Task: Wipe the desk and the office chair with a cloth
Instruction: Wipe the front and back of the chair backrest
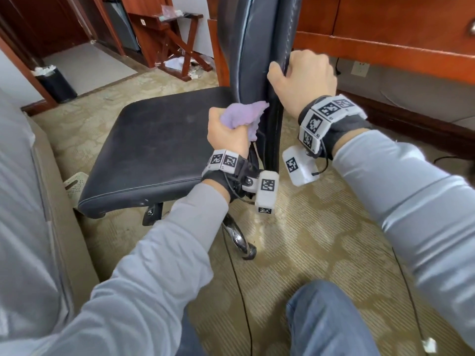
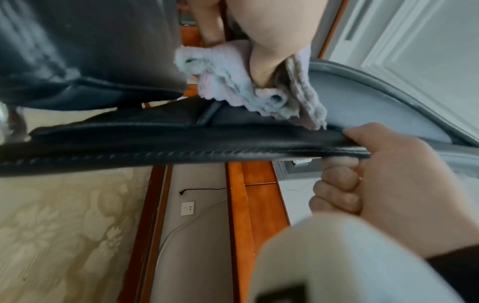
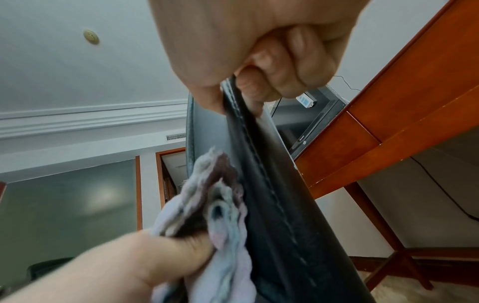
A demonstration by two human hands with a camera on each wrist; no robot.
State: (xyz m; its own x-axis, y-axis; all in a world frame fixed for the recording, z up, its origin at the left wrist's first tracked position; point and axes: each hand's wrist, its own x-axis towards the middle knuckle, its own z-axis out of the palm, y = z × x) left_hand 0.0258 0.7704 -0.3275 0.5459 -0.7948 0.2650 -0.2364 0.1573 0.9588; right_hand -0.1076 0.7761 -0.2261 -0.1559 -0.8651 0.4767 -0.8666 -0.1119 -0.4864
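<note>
The left hand (image 1: pixel 227 132) bunches the purple cloth (image 1: pixel 244 115) in curled fingers, pressing it against the chair's backrest (image 1: pixel 253 47) just above the seat (image 1: pixel 154 145). The right hand (image 1: pixel 305 80) grips the backrest's edge. A black bin (image 1: pixel 55 83) holds white paper.

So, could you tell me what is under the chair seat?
Under the chair seat, a black lever and a chrome base leg with its caster show above the carpet. The seat hides the column.

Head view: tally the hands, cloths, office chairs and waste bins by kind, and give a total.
Hands: 2 (left hand, right hand)
Purple cloth: 1
Office chair: 1
Waste bin: 1
Total: 5
</note>
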